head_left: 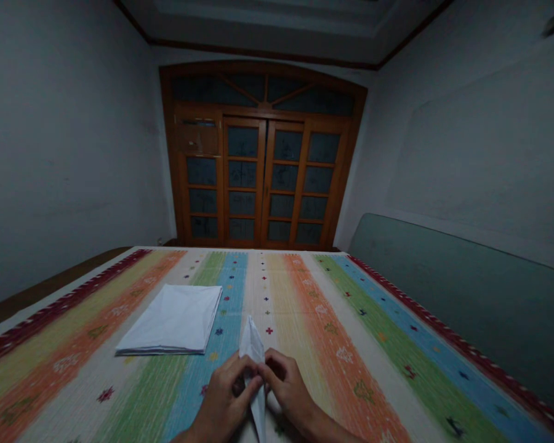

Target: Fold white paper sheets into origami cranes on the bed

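Note:
A narrow folded sheet of white paper (252, 340) with a pointed far end stands between my hands, near the front middle of the table. My left hand (227, 394) is closed on its left side, thumb and fingers pinching the paper. From the right, my right hand (289, 387) pinches it too, its fingertips meeting those of the left. The near end of the paper runs down between my wrists to the bottom of the view. Part of its middle is hidden behind my fingers.
A flat stack of white square paper (170, 320) lies to the left on the striped tablecloth (351, 344). Along the right side of the table stands a grey-green panel (443, 295). Wooden doors with glass panes (263, 178) are at the far wall.

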Demonstrator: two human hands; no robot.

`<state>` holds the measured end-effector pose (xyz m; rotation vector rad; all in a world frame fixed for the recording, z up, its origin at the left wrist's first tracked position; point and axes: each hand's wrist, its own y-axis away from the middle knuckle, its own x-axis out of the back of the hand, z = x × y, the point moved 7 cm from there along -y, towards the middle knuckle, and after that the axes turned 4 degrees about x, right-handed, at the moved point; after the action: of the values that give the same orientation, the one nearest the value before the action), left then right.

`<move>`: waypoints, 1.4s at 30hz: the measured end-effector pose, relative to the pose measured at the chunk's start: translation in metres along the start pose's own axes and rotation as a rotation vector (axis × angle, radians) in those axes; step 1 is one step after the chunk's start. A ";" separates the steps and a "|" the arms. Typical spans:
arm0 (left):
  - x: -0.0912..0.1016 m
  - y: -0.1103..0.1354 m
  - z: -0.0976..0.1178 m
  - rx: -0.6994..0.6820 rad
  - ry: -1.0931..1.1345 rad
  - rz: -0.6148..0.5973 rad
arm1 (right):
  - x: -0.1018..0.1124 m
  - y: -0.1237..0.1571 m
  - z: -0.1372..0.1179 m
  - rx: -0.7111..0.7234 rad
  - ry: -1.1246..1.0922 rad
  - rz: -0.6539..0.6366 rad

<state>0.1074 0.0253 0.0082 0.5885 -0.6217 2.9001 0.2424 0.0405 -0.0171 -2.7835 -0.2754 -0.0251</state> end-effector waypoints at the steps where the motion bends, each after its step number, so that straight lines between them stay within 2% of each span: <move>1: 0.000 0.001 0.000 -0.013 -0.010 0.003 | 0.000 0.000 -0.001 0.005 0.005 -0.004; 5: 0.002 0.005 -0.008 0.028 0.031 0.042 | -0.004 0.001 0.000 -0.022 -0.031 -0.056; 8: 0.005 0.005 -0.020 0.134 0.201 0.065 | -0.002 0.000 -0.001 -0.018 -0.031 -0.034; 12: 0.003 0.001 -0.030 0.216 0.471 0.021 | 0.001 -0.002 0.001 0.012 -0.038 -0.002; 14: 0.000 -0.002 -0.033 0.242 0.542 -0.003 | 0.000 -0.003 0.003 -0.004 -0.075 -0.019; 16: -0.007 -0.005 -0.034 0.277 0.582 -0.076 | -0.001 -0.003 0.005 -0.020 -0.096 -0.026; 18: -0.011 -0.007 -0.034 0.302 0.583 -0.124 | 0.000 -0.003 0.005 -0.015 -0.082 -0.009; 23: -0.002 -0.011 -0.032 0.294 0.516 -0.024 | 0.003 -0.002 0.007 -0.005 -0.038 0.054; 34: -0.001 -0.010 -0.036 0.301 0.575 0.013 | -0.001 -0.001 0.018 -0.095 -0.115 0.016; 38: -0.006 -0.009 -0.042 0.334 0.626 -0.015 | -0.001 -0.001 0.016 -0.096 -0.111 0.019; 42: -0.005 -0.012 -0.038 0.298 0.563 -0.040 | 0.001 -0.001 0.016 -0.079 -0.105 0.048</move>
<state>0.1016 0.0521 -0.0213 -0.1999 -0.1015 2.9262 0.2432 0.0470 -0.0315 -2.8740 -0.2381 0.1250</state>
